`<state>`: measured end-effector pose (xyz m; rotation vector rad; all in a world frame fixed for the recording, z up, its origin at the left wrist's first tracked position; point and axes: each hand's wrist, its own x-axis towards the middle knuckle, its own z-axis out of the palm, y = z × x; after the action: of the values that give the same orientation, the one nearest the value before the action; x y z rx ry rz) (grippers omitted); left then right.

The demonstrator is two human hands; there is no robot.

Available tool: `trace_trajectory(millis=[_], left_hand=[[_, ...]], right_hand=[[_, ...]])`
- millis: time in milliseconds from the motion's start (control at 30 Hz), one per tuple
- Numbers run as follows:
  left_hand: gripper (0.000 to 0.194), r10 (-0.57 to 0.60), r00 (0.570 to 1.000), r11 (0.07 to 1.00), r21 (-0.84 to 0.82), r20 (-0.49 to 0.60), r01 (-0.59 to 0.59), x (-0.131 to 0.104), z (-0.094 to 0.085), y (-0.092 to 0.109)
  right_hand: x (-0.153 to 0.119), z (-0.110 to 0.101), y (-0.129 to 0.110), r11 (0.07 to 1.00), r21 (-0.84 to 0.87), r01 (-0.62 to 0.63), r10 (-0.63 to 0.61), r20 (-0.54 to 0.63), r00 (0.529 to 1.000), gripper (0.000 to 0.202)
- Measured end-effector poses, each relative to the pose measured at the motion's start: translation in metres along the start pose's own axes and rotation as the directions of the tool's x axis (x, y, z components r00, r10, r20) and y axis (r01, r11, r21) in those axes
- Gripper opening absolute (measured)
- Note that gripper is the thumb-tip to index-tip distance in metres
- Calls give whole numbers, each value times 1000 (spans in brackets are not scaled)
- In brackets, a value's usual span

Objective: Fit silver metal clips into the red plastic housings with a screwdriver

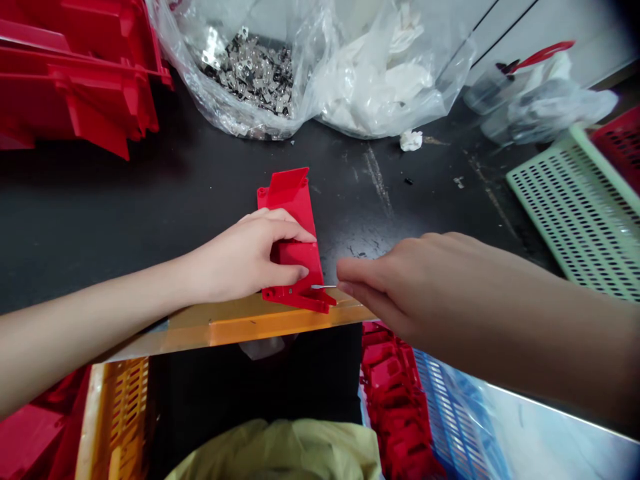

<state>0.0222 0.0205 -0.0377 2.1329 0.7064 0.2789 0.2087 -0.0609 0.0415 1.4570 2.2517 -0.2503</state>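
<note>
A red plastic part (pixel 296 203) with angled flaps at both ends lies on the black table near its front edge. My left hand (pixel 245 257) is closed on it, with the thumb and index finger on its face and the other fingers over the left side. From the closed fingers of my right hand (pixel 415 280) a thin metal tool (pixel 324 287) with a flattened tip sticks out. Its tip is over the lower end of the red part, and whether it touches I cannot tell. The tool's handle is hidden in the hand.
Clear bags at the back hold small metal clips (pixel 260 73) and white pieces (pixel 375 83). Larger red parts (pixel 95 100) are stacked at left. A pale green basket (pixel 575 193) stands at right. Below the yellow-taped edge (pixel 280 325) are red parts (pixel 395 393) and a blue basket (pixel 445 407).
</note>
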Motion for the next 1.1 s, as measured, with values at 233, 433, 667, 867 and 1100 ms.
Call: trace_trajectory(millis=[233, 433, 667, 867, 1100], left_hand=[[33, 7, 1000, 1000, 1, -4, -7, 0, 0, 0], [29, 22, 1000, 1000, 0, -3, -22, 0, -1, 1], [30, 35, 999, 999, -6, -13, -35, 0, 0, -1], [28, 35, 999, 999, -10, -24, -36, -1, 1, -2], [27, 44, 998, 999, -29, -47, -46, 0, 3, -4]], right_hand=[[2, -3, 0, 998, -50, 35, -36, -18, 999, 12], [1, -3, -1, 997, -49, 54, -56, -37, 998, 9], [0, -3, -1, 995, -58, 76, -80, -59, 995, 5], [2, 0, 1, 989, -75, 123, -131, -104, 986, 11], [15, -15, -5, 997, 1, 83, -83, 55, 995, 15]])
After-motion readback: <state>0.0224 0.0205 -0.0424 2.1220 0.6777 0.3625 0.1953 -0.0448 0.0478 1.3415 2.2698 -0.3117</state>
